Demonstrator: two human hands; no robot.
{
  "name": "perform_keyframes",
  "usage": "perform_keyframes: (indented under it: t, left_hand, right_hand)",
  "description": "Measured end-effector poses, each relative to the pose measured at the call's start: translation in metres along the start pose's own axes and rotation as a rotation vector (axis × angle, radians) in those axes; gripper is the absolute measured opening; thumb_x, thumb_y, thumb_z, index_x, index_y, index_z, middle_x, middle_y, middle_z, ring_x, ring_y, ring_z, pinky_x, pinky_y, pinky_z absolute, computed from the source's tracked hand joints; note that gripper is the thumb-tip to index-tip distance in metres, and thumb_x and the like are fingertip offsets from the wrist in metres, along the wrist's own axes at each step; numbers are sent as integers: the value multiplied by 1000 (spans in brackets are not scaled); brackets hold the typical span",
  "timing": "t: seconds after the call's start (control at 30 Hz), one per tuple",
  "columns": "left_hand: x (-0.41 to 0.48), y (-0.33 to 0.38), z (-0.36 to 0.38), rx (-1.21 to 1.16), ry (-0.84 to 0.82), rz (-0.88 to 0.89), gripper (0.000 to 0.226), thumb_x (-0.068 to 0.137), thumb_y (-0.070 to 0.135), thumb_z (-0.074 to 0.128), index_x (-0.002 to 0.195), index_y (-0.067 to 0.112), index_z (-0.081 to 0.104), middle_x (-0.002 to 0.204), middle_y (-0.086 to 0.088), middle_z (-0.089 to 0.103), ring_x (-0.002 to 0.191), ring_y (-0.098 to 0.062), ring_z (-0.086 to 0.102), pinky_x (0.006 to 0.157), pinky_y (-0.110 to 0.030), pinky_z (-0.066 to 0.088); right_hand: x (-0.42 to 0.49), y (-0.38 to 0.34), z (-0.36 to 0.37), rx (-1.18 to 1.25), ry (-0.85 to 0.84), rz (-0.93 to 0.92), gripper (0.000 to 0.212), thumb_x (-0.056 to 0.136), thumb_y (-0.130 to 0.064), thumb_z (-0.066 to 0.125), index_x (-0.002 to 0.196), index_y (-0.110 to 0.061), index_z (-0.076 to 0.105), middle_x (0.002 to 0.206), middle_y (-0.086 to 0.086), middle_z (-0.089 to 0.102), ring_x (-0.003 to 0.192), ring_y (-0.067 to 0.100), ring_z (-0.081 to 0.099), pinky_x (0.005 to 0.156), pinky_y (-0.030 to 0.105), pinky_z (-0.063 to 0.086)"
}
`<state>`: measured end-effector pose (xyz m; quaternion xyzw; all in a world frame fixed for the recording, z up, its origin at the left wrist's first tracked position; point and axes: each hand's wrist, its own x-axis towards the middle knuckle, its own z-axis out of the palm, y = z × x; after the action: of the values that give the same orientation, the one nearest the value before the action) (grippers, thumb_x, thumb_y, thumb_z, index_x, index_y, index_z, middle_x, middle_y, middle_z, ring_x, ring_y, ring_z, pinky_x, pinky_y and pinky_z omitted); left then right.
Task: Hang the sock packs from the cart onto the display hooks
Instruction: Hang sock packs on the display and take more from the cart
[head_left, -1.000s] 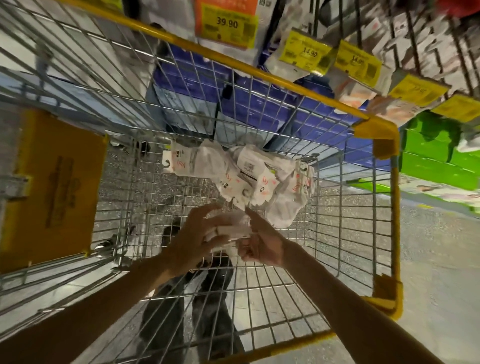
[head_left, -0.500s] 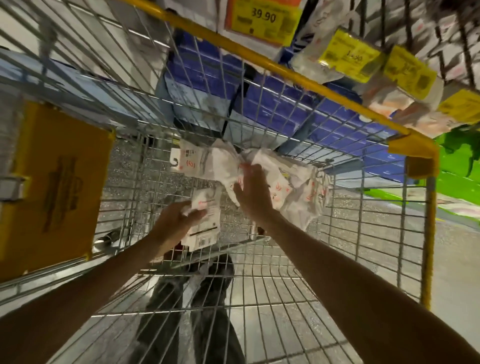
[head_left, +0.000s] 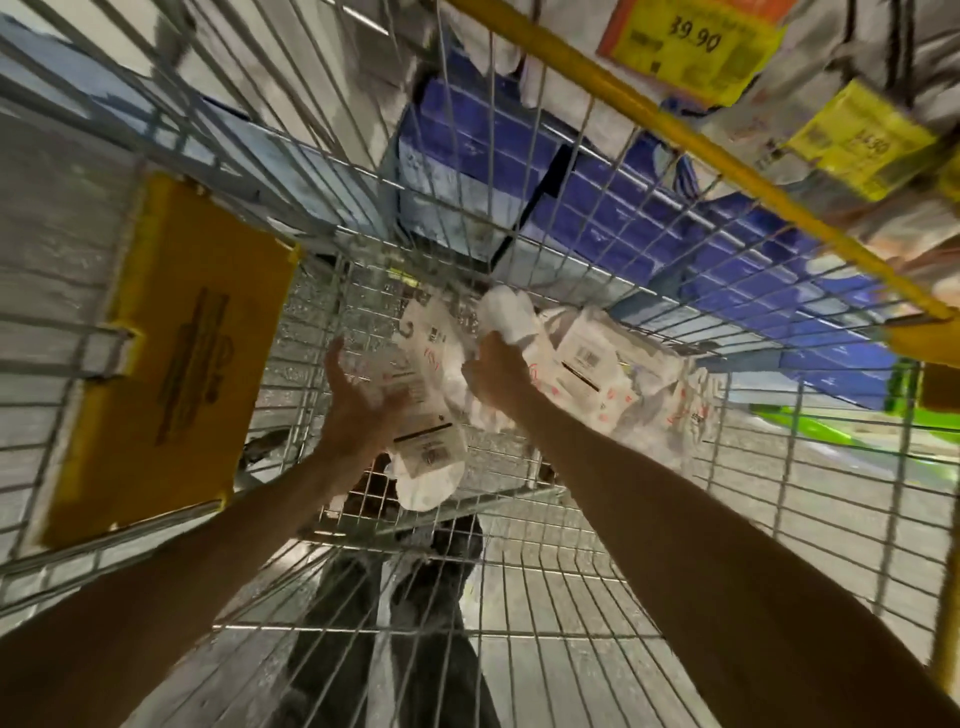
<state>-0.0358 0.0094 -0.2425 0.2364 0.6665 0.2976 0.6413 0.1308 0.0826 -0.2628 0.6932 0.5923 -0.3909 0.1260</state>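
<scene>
Several white sock packs (head_left: 597, 374) lie heaped at the far end of the wire cart (head_left: 675, 124). My left hand (head_left: 358, 400) holds one sock pack (head_left: 431, 452) against its palm, thumb over the card, fingers pointing up. My right hand (head_left: 498, 374) reaches into the heap and grips another white pack (head_left: 509, 317) from above. Both hands are deep inside the cart. The display hooks themselves are not clearly visible; only hanging packs and price tags show at the top right.
A yellow plate (head_left: 171, 353) hangs on the cart's left wall. Beyond the yellow rim are blue boxed goods (head_left: 597, 208), an orange 39.90 price tag (head_left: 691, 41) and a yellow tag (head_left: 857, 140). My legs show through the cart floor.
My view has dipped closer into the cart. The left hand has lifted its pack up toward the heap, and the right hand has closed on a pack at the pile's left end.
</scene>
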Motion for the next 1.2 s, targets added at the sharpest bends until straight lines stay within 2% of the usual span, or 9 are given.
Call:
perform_keyframes:
  t: [0.1,0.2,0.37,0.47,0.6,0.77,0.87,1.07,1.2]
  left_hand:
    - [-5,4,-8,95,47,6,54,93,-5,56,137,21,36,102,0,63,82,-19,67,57,-24,57]
    - [-11,4,-12,188,83,-62,19,85,-12,59,85,3,70,98,-9,67,84,-24,65,53,-16,50]
    - [-15,-4,-18,-18,83,-247,13,79,-2,72,92,-1,73,98,-15,71,103,-39,65,72,-33,53]
    - [-25,2,-10,-23,21,-250,18,83,0,66,98,6,74,102,-10,73,101,-35,65,75,-37,54]
    - [-34,14,0,16,-42,-164,18,90,7,60,99,17,72,98,-4,75,94,-29,67,77,-38,53]
    - [-32,22,-1,-28,23,-8,46,97,-3,47,133,25,41,113,-2,59,92,-25,64,70,-46,60]
    - [-29,24,7,102,2,-44,25,93,7,56,115,17,61,112,-9,64,94,-29,65,81,-51,57]
    - [-23,21,16,-97,106,-214,18,85,-8,48,92,-4,63,99,-27,69,88,-37,69,66,-38,56]
    - [-22,24,16,-223,18,-150,34,99,30,46,105,2,65,95,-15,73,97,-38,69,76,-46,58]
  right_hand:
    - [-27,7,11,352,79,79,28,98,-18,48,115,3,56,104,17,64,90,30,64,69,28,51]
    - [-62,18,8,775,184,218,10,94,-15,55,94,-7,61,79,4,64,61,17,58,47,20,46]
    - [-100,40,3,1285,-29,517,7,85,-12,58,87,-9,64,87,8,64,86,28,59,88,51,53]
    - [-117,42,5,1394,-242,472,23,83,-14,59,103,-5,61,90,11,65,83,28,60,74,39,53]
    - [-126,30,14,1194,148,223,12,83,-14,57,77,-4,59,71,1,62,67,16,56,58,29,44]
    - [-131,18,16,914,643,77,4,91,-18,56,90,-15,60,67,-4,60,49,2,51,41,21,41]
    - [-132,13,27,596,615,-140,19,91,-32,46,95,-17,56,84,-3,60,67,13,55,50,28,48]
    - [-123,9,44,135,592,-503,21,82,-6,72,100,-5,61,106,10,55,84,14,57,59,17,53]
    - [-115,7,46,5,477,-565,37,73,-1,78,106,-1,62,114,16,55,90,18,62,55,23,58]
